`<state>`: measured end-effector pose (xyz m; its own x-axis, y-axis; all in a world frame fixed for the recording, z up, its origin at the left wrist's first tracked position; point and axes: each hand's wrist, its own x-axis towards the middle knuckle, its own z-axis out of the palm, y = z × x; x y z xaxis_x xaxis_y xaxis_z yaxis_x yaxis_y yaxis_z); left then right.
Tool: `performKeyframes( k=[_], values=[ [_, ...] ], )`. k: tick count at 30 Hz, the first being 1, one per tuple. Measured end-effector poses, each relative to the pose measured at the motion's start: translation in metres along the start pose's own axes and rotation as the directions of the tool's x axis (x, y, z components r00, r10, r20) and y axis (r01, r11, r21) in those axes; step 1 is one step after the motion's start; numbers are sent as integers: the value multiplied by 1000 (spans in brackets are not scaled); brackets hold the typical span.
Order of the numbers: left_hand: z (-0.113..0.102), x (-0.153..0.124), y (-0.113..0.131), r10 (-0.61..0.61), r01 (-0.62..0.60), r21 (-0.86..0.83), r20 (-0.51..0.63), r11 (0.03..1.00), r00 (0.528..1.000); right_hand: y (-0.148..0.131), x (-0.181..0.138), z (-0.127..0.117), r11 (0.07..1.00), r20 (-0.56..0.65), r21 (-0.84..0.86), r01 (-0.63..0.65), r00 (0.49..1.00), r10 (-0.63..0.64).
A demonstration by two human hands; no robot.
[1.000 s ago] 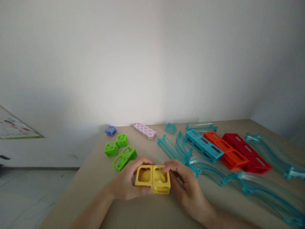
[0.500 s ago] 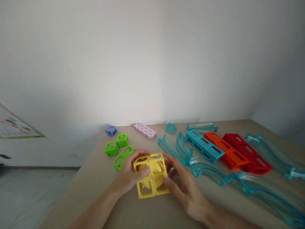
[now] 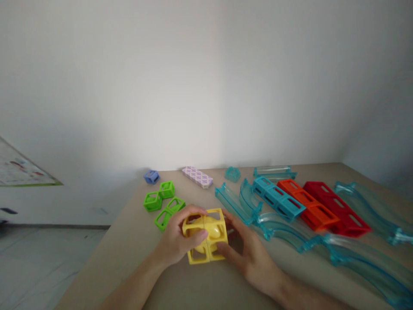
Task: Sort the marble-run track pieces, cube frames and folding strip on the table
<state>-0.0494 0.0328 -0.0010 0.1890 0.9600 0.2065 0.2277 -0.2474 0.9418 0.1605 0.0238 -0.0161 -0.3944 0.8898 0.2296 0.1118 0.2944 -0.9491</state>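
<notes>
Between my hands is a yellow block point(image 3: 213, 231) made of open-framed cubes joined together, with rounded yellow shapes inside. My left hand point(image 3: 179, 234) grips its left side, the thumb lying across the front face. My right hand point(image 3: 247, 252) closes on the right side, thumb pressed to the lower right front and fingers behind, partly hidden. The block is held above the near part of the table point(image 3: 180, 280). Just beyond my left hand lie green framed cubes point(image 3: 169, 212), and another green pair point(image 3: 158, 196) sits farther back.
A small blue cube point(image 3: 151, 176) and a purple patterned box point(image 3: 197, 177) stand near the wall. To the right are light-blue point(image 3: 278, 197), orange point(image 3: 308, 204) and red point(image 3: 337, 209) framed bars. Clear teal track pieces point(image 3: 284, 230) stretch along the right side.
The yellow block has turned slightly and tipped a little in my hands. My right thumb has shifted inward onto its lower front. The table pieces stay put.
</notes>
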Motion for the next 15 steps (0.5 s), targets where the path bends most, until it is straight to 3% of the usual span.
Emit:
performKeyframes(
  k=[4,10,15],
  values=[
    [-4,-3,-3,94,-94,20,9,995,996,-3,2,-1,997,14,-42,68,998,-68],
    [-5,-2,-8,99,-106,55,104,993,990,-8,5,-2,1000,46,-10,-10,999,10],
    [-6,2,-11,279,-288,60,124,956,952,-12,6,-3,998,50,-48,-30,998,32]
  ],
)
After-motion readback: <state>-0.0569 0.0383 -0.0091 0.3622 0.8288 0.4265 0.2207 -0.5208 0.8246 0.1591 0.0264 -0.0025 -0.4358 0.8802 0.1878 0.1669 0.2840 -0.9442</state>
